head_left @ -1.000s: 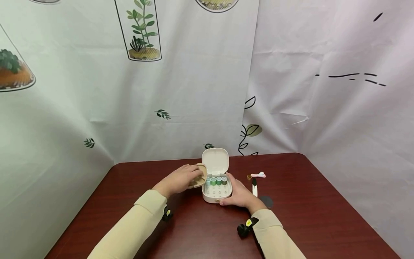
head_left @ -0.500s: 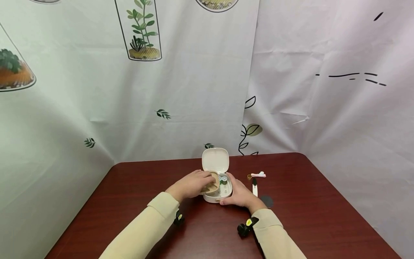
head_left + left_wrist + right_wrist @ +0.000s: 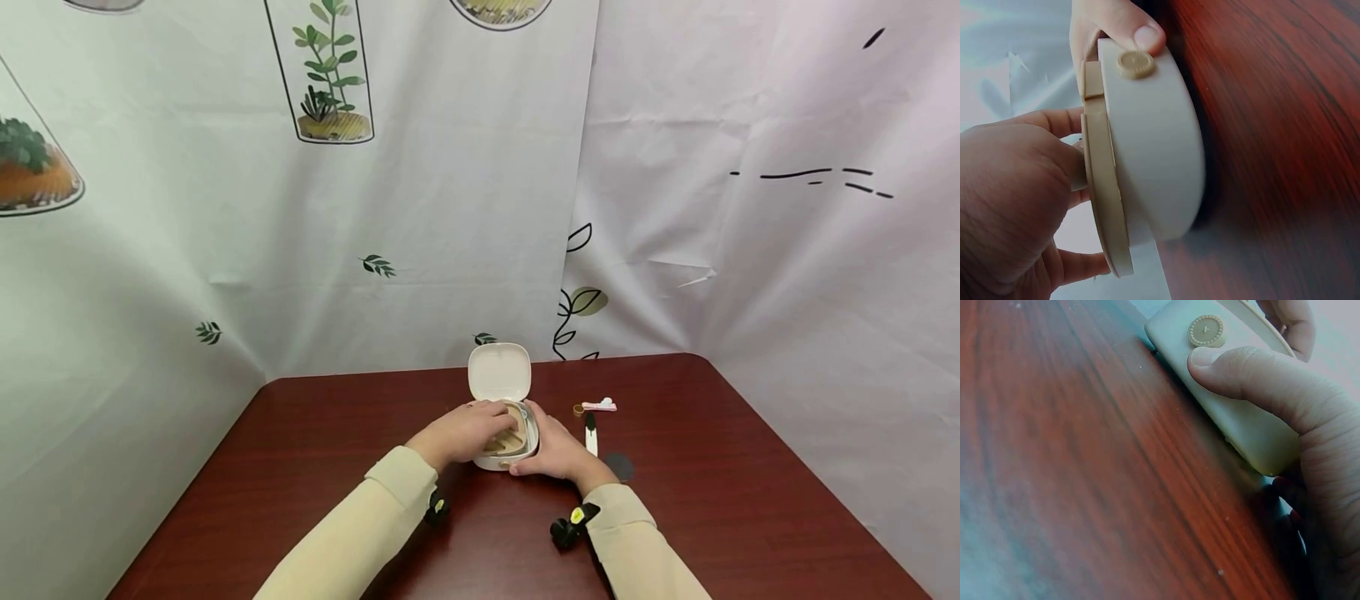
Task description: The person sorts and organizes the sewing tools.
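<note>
A white sewing box [image 3: 489, 464] stands on the table, its lid [image 3: 498, 372] raised at the back. My left hand [image 3: 461, 435] grips a tan inner tray [image 3: 513, 440] at the mouth of the box. The left wrist view shows the tray [image 3: 1105, 187] along the top of the box wall [image 3: 1154, 131], its near end sticking out past the wall. My right hand [image 3: 558, 450] holds the right side of the box, fingers behind and thumb [image 3: 1229, 372] on the front wall beside the tan round button [image 3: 1205, 331]. The tray hides the thread spools inside.
Right of the box lie a small pink-and-white item [image 3: 600, 407], a gold ring-like piece [image 3: 578, 410], a white tool with a black end [image 3: 591, 437] and a dark grey disc [image 3: 618, 467]. A printed cloth [image 3: 450, 208] hangs behind the table.
My left hand has carried the tan tray rightward from beside the box to over its opening, covering the green spools. The right hand and the box have stayed in place.
</note>
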Motion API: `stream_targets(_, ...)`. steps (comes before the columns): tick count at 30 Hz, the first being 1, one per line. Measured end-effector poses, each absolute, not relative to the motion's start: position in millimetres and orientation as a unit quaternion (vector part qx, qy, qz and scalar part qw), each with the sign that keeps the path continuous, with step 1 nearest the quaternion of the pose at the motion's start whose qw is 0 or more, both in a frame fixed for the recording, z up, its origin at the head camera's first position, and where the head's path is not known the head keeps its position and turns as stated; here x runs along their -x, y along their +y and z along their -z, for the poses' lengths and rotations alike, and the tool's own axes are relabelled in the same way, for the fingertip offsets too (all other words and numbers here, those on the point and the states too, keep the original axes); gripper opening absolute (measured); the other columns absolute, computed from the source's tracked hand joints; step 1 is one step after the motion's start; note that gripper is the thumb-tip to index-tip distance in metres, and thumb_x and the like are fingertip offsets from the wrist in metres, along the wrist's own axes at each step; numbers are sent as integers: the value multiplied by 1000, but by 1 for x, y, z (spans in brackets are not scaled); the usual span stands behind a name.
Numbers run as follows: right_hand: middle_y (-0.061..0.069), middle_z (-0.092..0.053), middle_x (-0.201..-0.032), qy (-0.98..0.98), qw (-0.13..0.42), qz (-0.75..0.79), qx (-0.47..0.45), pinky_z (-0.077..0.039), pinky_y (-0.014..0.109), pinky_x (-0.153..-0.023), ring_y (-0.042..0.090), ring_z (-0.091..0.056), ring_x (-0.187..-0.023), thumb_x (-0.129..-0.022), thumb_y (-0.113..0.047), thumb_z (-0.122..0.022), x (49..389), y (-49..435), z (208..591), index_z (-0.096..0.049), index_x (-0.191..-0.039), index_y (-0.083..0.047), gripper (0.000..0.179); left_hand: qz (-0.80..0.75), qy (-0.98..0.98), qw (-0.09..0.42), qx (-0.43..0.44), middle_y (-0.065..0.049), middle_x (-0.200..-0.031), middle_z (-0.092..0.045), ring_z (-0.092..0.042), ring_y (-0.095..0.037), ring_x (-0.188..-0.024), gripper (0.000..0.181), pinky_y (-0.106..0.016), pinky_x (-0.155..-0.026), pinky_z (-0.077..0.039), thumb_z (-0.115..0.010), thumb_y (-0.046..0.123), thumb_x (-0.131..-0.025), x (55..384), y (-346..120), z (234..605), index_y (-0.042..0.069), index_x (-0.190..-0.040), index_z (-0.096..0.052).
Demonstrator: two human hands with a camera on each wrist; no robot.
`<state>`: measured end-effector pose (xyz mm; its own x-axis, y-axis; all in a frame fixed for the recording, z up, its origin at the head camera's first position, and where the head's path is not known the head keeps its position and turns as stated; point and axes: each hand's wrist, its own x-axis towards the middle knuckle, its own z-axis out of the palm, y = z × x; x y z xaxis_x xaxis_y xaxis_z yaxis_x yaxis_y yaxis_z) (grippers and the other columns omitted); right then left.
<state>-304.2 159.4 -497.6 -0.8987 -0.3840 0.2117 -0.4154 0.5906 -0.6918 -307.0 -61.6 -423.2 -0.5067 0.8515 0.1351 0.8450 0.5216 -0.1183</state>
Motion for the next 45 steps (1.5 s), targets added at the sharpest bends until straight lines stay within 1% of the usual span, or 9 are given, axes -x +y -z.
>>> stream_targets(4, 8, -51, -144, -888, 27, -393, -238, -43, 49, -104, 25, -52, -125, -63, -50, -91, 306, 161, 498, -28, -157, -11, 120, -21, -864, 89, 495, 4, -124, -57, -58, -19, -117, 28, -36, -105, -46, -67, 16, -94, 306, -56, 422, 21, -121, -64)
stream_targets(8, 5, -53, -142, -880, 33, -402, -251, -44, 48, -103, 22, -53, -122, -64, -47, -92, 307, 162, 497, -31, -156, -12, 116, -20, -865, 91, 494, 4, -125, -56, -58, -19, -117, 28, -36, -106, -44, -67, 20, -94, 304, -51, 420, 21, -121, -64)
stream_targets(13, 4, -52, -141, -879, 26, -410, -240, -44, 48, -102, 21, -53, -121, -62, -45, -93, 305, 162, 498, -30, -156, -14, 116, -23, -864, 91, 495, 2, -127, -56, -57, -20, -118, 29, -35, -108, -43, -66, 20, -94, 302, -45, 420, 21, -123, -64)
stream_targets(21, 9, -49, -146, -889, 33, -395, -231, -42, 50, -106, 25, -50, -128, -63, -50, -92, 303, 159, 499, -29, -156, -12, 119, -16, -873, 83, 480, 3, -128, -56, -56, -21, -121, 30, -40, -108, -44, -69, 19, -93, 304, -46, 427, 22, -122, -63)
stream_targets(28, 11, -49, -147, -894, 29, -387, -223, -41, 51, -107, 28, -49, -131, -63, -50, -91, 302, 159, 498, -26, -158, -11, 121, 6, -878, 71, 474, 5, -134, -54, -49, -20, -129, 36, -44, -110, -41, -69, 19, -93, 304, -47, 433, 24, -128, -61)
stream_targets(35, 11, -45, -151, -895, 17, -392, -213, -41, 52, -107, 29, -46, -134, -64, -51, -91, 301, 159, 498, -22, -160, -13, 125, 36, -875, 76, 478, 4, -130, -57, -50, -19, -129, 36, -43, -111, -40, -70, 18, -92, 305, -50, 436, 21, -127, -62)
stream_targets(37, 11, -44, -152, -895, 15, -392, -210, -41, 52, -107, 29, -46, -134, -63, -51, -92, 302, 159, 499, -22, -161, -14, 125, 48, -873, 80, 479, 3, -130, -58, -51, -19, -128, 36, -42, -111, -40, -69, 14, -93, 306, -51, 437, 19, -128, -62)
stream_targets(42, 14, -47, -149, -902, 16, -383, -201, -42, 53, -105, 31, -47, -133, -62, -53, -91, 301, 159, 500, -23, -160, -13, 126, 98, -881, 76, 456, -4, -138, -57, -53, -24, -129, 41, -41, -111, -41, -64, 11, -99, 310, -58, 439, 11, -139, -57)
stream_targets(45, 14, -48, -147, -904, 17, -382, -193, -42, 54, -104, 33, -47, -133, -62, -54, -91, 300, 158, 498, -24, -160, -14, 125, 144, -897, 61, 414, -8, -146, -50, -48, -27, -135, 56, -43, -113, -39, -68, 24, -98, 312, -66, 438, 9, -148, -48)
